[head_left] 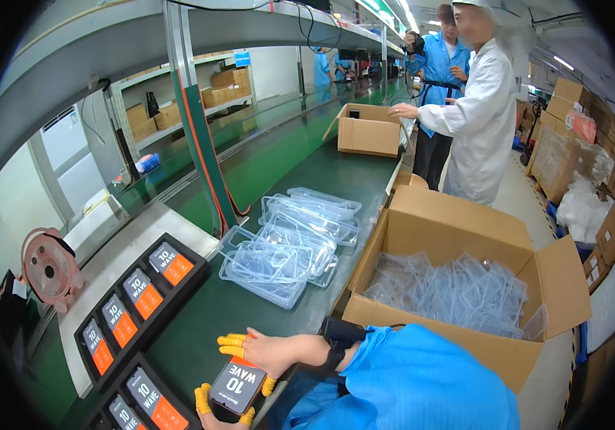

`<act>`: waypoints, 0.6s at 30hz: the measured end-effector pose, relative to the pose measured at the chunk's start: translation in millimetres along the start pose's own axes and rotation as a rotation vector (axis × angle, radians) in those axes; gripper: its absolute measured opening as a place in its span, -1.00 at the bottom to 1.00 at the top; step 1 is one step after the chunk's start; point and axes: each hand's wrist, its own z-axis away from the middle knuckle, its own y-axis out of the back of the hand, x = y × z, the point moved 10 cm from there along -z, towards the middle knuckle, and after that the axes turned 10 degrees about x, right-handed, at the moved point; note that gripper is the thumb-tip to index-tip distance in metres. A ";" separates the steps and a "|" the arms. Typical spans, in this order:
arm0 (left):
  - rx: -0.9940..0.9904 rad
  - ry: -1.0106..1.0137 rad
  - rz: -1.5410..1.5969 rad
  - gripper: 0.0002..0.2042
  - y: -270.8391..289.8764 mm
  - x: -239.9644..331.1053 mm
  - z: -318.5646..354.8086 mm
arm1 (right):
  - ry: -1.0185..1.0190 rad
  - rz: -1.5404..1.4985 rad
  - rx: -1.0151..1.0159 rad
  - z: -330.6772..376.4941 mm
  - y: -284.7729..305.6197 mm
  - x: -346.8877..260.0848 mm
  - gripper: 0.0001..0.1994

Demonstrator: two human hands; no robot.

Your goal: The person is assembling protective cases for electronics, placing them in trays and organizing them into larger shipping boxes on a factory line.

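Between my two hands is a dark smartphone [236, 388] with a black and orange film on its face. My right hand [263, 351], with yellow finger cots, reaches over its upper end and grips the edges. My left hand [216, 418], also in yellow finger cots, holds the lower end near the bottom of the picture, partly cut off. To the left, a black tray [115, 297] carries several similar smartphones [143, 292] in slots. A second black tray [107, 400] with more phones lies nearer to me.
Clear plastic trays [279, 258] are heaped on the green conveyor belt [200, 326]. An open cardboard box [436, 326] of clear plastic pieces stands at my right. Farther along are a smaller carton [368, 135] and two people [483, 107]. A pink fan [49, 266] and a green post [206, 154] stand left.
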 end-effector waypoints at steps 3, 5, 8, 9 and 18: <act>0.002 0.020 0.090 -0.35 8.9 -4.4 3.0 | -0.051 -0.140 -0.101 -4.7 -4.4 -0.6 0.10; 0.067 0.074 0.176 -0.34 21.3 -11.2 3.1 | 0.013 -0.183 -0.060 -7.5 -0.1 -9.7 0.06; 0.195 0.213 0.338 -0.32 42.0 -33.5 9.2 | 0.112 -0.078 0.211 -10.2 2.2 -23.0 0.06; 0.224 0.257 0.388 -0.32 46.2 -38.8 12.1 | 0.127 -0.058 0.294 -10.7 5.0 -29.8 0.06; 0.317 0.399 0.917 -0.32 74.8 2.7 0.4 | 0.014 0.035 0.640 -14.0 16.3 -51.7 -0.03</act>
